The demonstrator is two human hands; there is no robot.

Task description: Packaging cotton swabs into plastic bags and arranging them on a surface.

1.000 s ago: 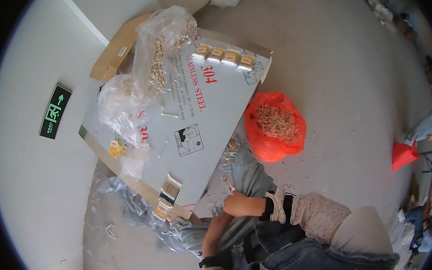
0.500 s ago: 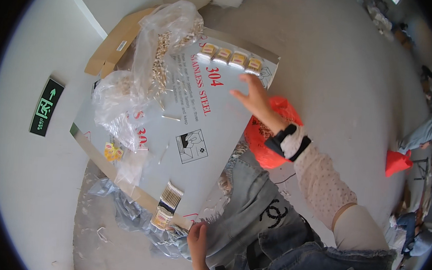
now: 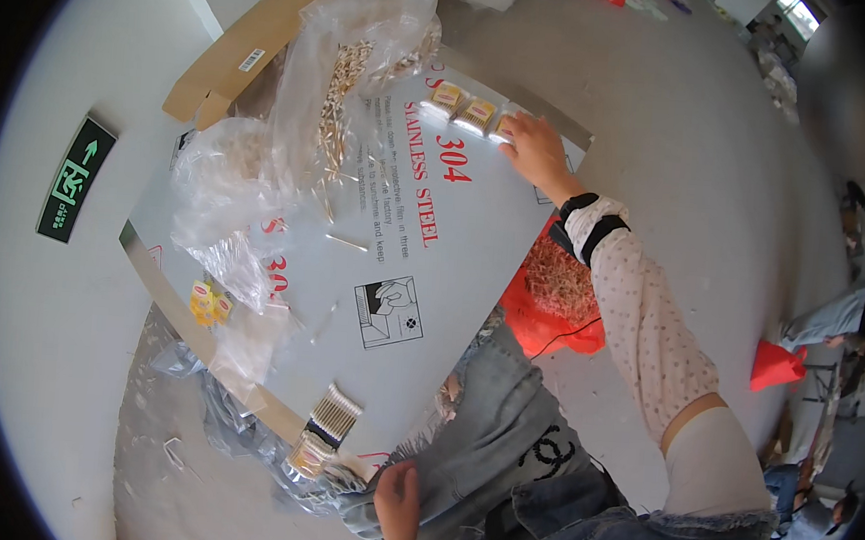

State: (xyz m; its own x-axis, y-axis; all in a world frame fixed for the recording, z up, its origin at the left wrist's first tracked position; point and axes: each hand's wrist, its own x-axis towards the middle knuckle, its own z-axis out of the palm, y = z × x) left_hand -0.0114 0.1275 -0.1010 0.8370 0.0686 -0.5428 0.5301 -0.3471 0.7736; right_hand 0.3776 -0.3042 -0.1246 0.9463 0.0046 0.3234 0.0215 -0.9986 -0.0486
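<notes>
My right hand [image 3: 539,155] is at the far right corner of the grey board, its fingers bent over the end of a row of cotton swab packs [image 3: 476,116] with yellow labels. It covers part of the third pack and hides whatever lies beyond. Down by my lap, next to the board's near corner, my left hand [image 3: 398,498] has its fingers curled in; their inner side is hidden. Near that corner lies a fanned bundle of cotton swabs [image 3: 336,414] with a dark band, touching a yellow-labelled pack [image 3: 310,454].
Clear plastic bags [image 3: 228,180] of loose swabs spill over the board's left side, beside a cardboard box [image 3: 229,50]. Single swabs [image 3: 347,242], yellow label cards [image 3: 210,303] and small clear bags [image 3: 247,342] lie nearer. A red bag [image 3: 556,299] stands right of the board.
My right hand has moved away from me, from open above the board onto the end packs of the row. My left hand stays low by the near corner. The whole view has shifted slightly.
</notes>
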